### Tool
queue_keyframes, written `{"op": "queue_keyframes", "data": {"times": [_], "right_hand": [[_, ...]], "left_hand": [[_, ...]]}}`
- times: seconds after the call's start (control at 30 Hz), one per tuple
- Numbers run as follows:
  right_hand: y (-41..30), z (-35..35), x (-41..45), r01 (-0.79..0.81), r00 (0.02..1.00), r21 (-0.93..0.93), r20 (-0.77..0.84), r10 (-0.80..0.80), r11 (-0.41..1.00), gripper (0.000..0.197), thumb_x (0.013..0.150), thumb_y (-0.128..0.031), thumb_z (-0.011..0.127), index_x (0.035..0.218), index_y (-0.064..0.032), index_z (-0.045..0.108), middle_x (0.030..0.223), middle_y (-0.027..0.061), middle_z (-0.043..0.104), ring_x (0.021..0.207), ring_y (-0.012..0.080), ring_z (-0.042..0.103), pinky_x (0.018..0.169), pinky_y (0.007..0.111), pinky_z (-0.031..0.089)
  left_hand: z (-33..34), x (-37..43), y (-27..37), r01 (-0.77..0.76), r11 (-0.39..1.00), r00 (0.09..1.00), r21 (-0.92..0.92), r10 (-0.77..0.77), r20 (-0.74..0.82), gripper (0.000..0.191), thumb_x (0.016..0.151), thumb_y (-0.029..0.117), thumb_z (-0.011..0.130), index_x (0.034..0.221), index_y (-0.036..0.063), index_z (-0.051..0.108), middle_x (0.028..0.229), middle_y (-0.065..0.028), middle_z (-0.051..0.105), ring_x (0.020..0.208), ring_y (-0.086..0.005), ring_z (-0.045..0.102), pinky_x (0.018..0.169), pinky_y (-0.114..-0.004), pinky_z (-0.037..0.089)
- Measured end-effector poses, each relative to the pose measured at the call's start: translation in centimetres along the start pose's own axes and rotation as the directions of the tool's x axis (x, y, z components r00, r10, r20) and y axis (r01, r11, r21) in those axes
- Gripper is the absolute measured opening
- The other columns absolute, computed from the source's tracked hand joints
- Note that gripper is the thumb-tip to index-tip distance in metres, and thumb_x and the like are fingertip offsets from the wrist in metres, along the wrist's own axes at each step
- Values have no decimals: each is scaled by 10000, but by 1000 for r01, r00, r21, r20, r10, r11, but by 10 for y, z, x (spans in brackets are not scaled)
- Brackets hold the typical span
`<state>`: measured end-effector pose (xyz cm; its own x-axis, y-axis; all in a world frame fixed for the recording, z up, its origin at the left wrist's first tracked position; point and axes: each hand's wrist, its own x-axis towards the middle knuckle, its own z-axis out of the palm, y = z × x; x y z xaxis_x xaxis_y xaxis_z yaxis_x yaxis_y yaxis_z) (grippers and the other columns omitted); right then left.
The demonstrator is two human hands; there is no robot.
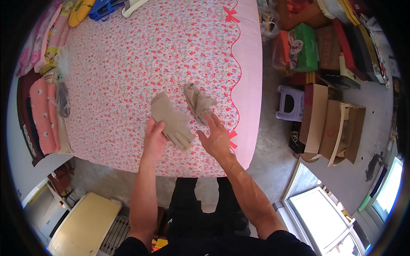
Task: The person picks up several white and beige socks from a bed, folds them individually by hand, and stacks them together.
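A beige fabric glove [171, 118] lies flat in my left hand [155, 137], pinched near its side between thumb and fingers, its glove fingers pointing down to the right. My right hand [215, 136] is spread over the bed, thumb and fingers apart. Its fingertips reach the lower end of a second beige glove [197, 100], which lies crumpled on the floral bedspread [128, 64]. Whether they touch it or hover just above it, I cannot tell.
Folded pink bedding [41, 115] lies at the bed's left end. A blue bag [104, 9] and a yellow item [80, 12] rest at the far edge. Right of the bed stand a pale plastic stool [282, 112], cardboard boxes [331, 131] and a green box [306, 48].
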<state>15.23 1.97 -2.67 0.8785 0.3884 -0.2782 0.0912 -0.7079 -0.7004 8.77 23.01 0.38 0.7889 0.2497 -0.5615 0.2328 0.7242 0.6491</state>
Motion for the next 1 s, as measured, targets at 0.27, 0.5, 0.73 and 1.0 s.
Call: {"op": "queue_keyframes", "data": {"times": [0.27,0.5,0.73,1.0], "right_hand": [[61,15,-57,-172,984,92,-29,176,981,560,844,-214,745,1315,-1,531,1289,229,591,1167,396,587,962,451,500],[73,30,-64,-176,984,67,-4,177,982,503,848,-234,746,1264,-11,573,1276,202,611,1111,369,621,932,429,516],[33,65,-43,38,988,156,145,-61,987,616,778,-225,763,1316,-24,539,1372,185,551,1221,379,540,1007,448,480],[12,92,-32,466,863,-187,309,-399,865,571,775,-147,710,1328,-129,569,1434,131,492,1335,317,444,1011,420,474]], "left_hand": [[58,31,-54,91,980,996,177,-93,4,533,1031,154,509,1517,92,301,1382,-82,528,1244,-200,540,973,-390,502],[12,86,-97,96,780,966,618,77,-246,679,879,293,740,1353,-59,406,1195,-179,623,1046,-194,626,843,-338,531],[22,107,-90,155,689,961,708,62,-270,708,793,315,817,1282,-75,484,1143,-198,649,1013,-230,646,860,-339,531],[-55,2,-5,-244,-341,925,908,201,324,844,688,347,868,1392,82,485,1469,-196,433,1345,-378,411,1091,-460,380]]}}
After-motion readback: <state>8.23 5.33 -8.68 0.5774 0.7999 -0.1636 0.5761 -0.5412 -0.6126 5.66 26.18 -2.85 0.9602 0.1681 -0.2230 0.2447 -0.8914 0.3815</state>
